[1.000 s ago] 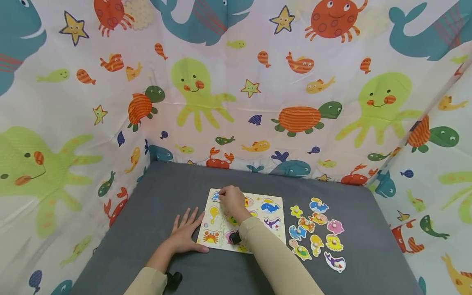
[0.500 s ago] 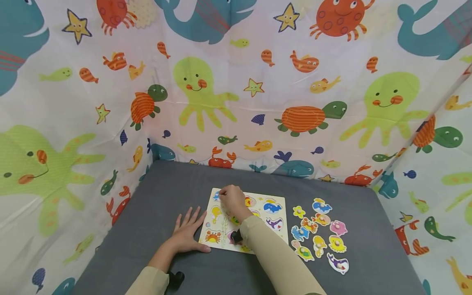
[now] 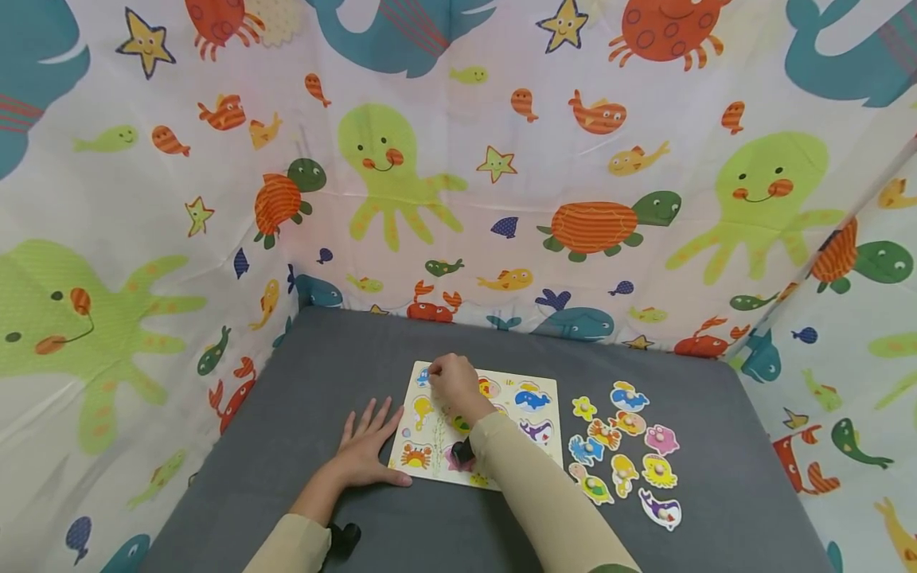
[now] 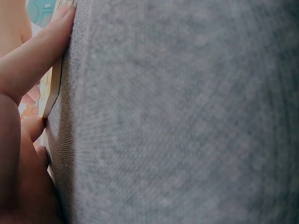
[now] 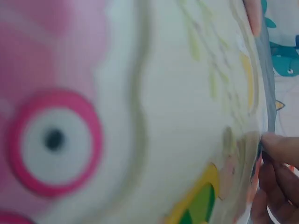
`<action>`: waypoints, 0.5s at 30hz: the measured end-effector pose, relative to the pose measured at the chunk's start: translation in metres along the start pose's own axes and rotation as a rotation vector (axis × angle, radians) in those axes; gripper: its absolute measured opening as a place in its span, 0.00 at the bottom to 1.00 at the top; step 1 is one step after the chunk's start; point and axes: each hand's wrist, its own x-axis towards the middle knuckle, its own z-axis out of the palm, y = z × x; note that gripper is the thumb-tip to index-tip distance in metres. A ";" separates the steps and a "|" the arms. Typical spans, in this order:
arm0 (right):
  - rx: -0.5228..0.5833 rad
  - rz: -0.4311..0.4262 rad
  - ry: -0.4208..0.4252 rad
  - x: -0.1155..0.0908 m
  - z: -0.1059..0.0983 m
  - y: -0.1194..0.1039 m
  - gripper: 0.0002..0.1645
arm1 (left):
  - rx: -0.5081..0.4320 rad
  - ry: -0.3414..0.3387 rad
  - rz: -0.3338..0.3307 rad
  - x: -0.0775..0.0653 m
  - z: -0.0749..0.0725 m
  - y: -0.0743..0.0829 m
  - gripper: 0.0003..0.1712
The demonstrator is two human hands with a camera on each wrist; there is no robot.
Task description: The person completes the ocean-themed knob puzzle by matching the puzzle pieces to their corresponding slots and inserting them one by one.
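In the head view a wooden knob puzzle board (image 3: 458, 398) with sea-animal pictures lies on the grey cloth. My right hand (image 3: 457, 386) reaches over it to the top left corner, thumb and fingertips pinching a small puzzle piece at a blue picture (image 3: 423, 377); the fingers hide most of it. In the right wrist view the pinching fingers (image 5: 275, 154) are right at the board's surface. With fingers spread, my left hand (image 3: 365, 454) rests flat at the board's left edge, and its thumb (image 4: 58, 28) touches the edge in the left wrist view.
Right of the board lie several loose pieces with knobs: a whale (image 3: 628, 396), a yellow flower shape (image 3: 583, 408), a turtle (image 3: 592, 485), a seahorse (image 3: 624, 475) and a purple orca-like piece (image 3: 661, 509) among them. A printed curtain (image 3: 444, 159) stands behind and beside the table.
The head view has shifted slightly, moving the scene a little to the right. Both hands stay at the same places on the board, the right one still at the top left corner.
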 end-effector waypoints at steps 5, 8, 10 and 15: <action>0.025 0.029 -0.075 0.001 -0.008 -0.002 0.06 | -0.031 -0.007 0.014 -0.003 -0.006 0.006 0.78; 0.010 0.034 -0.098 0.002 -0.010 -0.003 0.06 | -0.044 -0.014 0.024 -0.004 -0.007 0.007 0.78; 0.019 0.040 -0.116 0.002 -0.010 -0.003 0.07 | -0.055 -0.011 0.033 -0.004 -0.007 0.006 0.77; 0.095 0.015 -0.145 0.002 -0.010 0.001 0.13 | -0.042 0.007 0.039 -0.003 -0.003 0.002 0.78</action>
